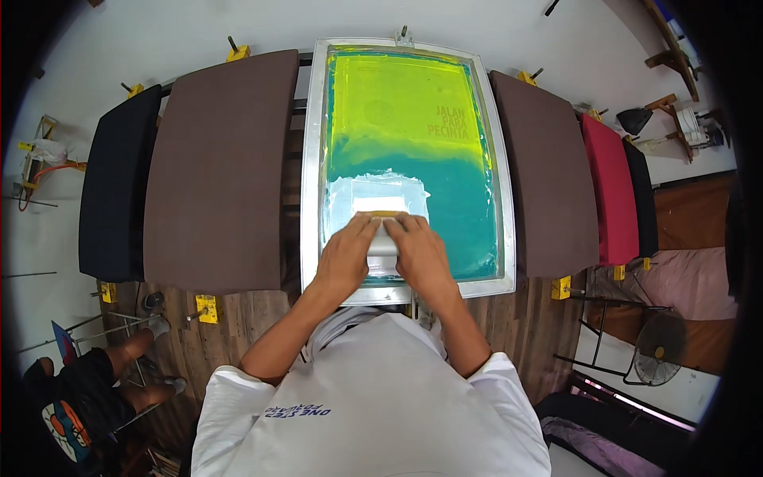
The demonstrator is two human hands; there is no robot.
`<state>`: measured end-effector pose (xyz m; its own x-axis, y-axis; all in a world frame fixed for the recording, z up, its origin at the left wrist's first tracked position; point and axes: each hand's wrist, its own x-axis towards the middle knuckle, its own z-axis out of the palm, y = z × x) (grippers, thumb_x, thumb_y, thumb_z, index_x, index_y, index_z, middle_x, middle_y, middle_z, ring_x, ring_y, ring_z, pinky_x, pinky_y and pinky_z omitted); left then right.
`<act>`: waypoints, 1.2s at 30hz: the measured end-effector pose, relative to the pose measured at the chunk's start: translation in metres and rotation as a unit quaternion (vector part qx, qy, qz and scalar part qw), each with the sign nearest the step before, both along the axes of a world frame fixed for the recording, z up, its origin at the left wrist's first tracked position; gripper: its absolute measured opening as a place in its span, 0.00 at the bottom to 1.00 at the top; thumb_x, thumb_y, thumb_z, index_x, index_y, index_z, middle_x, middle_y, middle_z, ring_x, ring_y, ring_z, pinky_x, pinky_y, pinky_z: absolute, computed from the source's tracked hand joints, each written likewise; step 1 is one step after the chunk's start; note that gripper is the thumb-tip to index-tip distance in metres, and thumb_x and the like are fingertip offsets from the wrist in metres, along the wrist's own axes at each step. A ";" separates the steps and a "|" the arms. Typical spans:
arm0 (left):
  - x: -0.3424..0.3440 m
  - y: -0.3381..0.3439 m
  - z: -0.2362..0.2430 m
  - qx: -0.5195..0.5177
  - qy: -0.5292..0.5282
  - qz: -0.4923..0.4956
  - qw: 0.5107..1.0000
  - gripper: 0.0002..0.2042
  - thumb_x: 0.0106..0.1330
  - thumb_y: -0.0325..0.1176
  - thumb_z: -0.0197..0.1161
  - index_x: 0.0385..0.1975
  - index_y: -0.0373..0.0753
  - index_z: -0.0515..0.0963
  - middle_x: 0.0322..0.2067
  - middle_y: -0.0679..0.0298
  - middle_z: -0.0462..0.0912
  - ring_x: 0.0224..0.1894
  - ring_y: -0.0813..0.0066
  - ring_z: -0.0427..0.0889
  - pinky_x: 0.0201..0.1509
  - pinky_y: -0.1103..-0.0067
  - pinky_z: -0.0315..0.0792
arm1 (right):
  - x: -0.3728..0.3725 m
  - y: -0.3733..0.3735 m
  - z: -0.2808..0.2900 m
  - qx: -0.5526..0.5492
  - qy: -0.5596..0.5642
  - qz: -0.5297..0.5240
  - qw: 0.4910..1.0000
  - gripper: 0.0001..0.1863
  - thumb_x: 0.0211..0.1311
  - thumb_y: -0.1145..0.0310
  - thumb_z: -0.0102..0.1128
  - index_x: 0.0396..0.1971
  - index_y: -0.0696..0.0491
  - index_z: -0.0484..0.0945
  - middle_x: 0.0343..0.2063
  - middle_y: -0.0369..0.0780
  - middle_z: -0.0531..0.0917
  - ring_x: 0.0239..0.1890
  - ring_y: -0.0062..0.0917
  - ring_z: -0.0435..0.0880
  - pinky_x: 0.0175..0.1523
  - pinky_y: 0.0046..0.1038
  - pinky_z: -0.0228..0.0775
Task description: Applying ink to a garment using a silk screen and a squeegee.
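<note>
A screen-printing frame [311, 167] with a pale metal rim lies in front of me, its mesh yellow-green at the far end and teal toward me. My left hand [344, 253] and my right hand [423, 251] are closed side by side on a squeegee [383, 245] with a grey body and a yellowish strip on its far edge. The squeegee is over the near left part of the mesh. White ink [373, 188] spreads on the mesh just beyond it. Faint lettering and a round mark show in the yellow-green area.
Brown shirt platens [218, 175] [548, 175] flank the frame, with a black platen [118, 187] farther left and a red platen [610, 191] farther right. Yellow clamps [207, 308] are fixed at their edges. A fan [660, 347] stands at right; another person [87, 389] is at lower left.
</note>
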<state>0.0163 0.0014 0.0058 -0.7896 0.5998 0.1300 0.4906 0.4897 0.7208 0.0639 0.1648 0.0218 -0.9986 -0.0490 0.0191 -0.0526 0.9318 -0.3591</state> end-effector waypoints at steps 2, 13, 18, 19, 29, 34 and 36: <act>-0.008 0.001 -0.014 -0.001 0.011 0.010 1.000 0.32 0.46 0.07 0.53 0.57 0.31 0.73 0.58 0.43 0.74 0.63 0.47 0.71 0.67 0.64 0.68 | -0.010 -0.001 -0.008 0.006 0.013 -0.003 1.000 0.23 0.48 0.82 0.58 0.49 0.55 0.78 0.51 0.46 0.78 0.53 0.40 0.77 0.48 0.40 0.76; -0.005 0.005 -0.031 -0.025 0.028 0.022 0.999 0.35 0.46 0.07 0.54 0.61 0.34 0.71 0.63 0.47 0.71 0.68 0.50 0.66 0.73 0.64 0.60 | -0.011 -0.002 -0.032 0.004 -0.004 -0.032 0.999 0.25 0.54 0.81 0.55 0.55 0.53 0.77 0.57 0.47 0.76 0.61 0.42 0.73 0.56 0.42 0.70; -0.006 0.003 -0.035 -0.036 -0.007 0.010 0.999 0.35 0.46 0.08 0.54 0.61 0.32 0.71 0.63 0.47 0.70 0.68 0.50 0.66 0.72 0.62 0.61 | -0.013 0.001 -0.030 0.001 -0.003 -0.018 1.000 0.22 0.55 0.80 0.55 0.52 0.53 0.79 0.55 0.47 0.77 0.59 0.41 0.74 0.53 0.41 0.71; -0.010 0.004 -0.029 -0.036 -0.007 0.009 0.999 0.35 0.46 0.08 0.54 0.61 0.32 0.71 0.63 0.47 0.70 0.68 0.50 0.66 0.72 0.62 0.61 | -0.014 0.003 -0.026 -0.013 -0.032 -0.012 0.999 0.21 0.56 0.80 0.55 0.52 0.53 0.79 0.54 0.47 0.77 0.58 0.41 0.74 0.52 0.41 0.72; -0.003 0.004 -0.017 -0.051 -0.068 0.011 0.996 0.35 0.46 0.08 0.53 0.60 0.34 0.72 0.64 0.46 0.68 0.69 0.49 0.65 0.73 0.57 0.59 | -0.013 0.006 -0.018 -0.038 -0.035 -0.002 0.999 0.19 0.57 0.78 0.54 0.50 0.55 0.80 0.53 0.48 0.77 0.58 0.42 0.74 0.51 0.41 0.73; -0.001 0.003 -0.023 -0.023 -0.047 0.025 0.998 0.34 0.46 0.08 0.54 0.59 0.33 0.72 0.63 0.46 0.70 0.68 0.48 0.66 0.72 0.57 0.60 | -0.012 0.002 -0.019 -0.041 -0.022 -0.015 0.999 0.18 0.58 0.78 0.53 0.49 0.56 0.80 0.54 0.48 0.77 0.58 0.42 0.74 0.52 0.42 0.71; -0.001 0.002 -0.018 -0.023 -0.037 0.025 0.999 0.34 0.46 0.08 0.54 0.59 0.33 0.72 0.63 0.46 0.70 0.68 0.47 0.66 0.72 0.57 0.61 | -0.012 0.000 -0.017 -0.035 -0.035 -0.008 0.999 0.18 0.58 0.77 0.53 0.49 0.57 0.80 0.54 0.48 0.77 0.59 0.42 0.73 0.52 0.42 0.71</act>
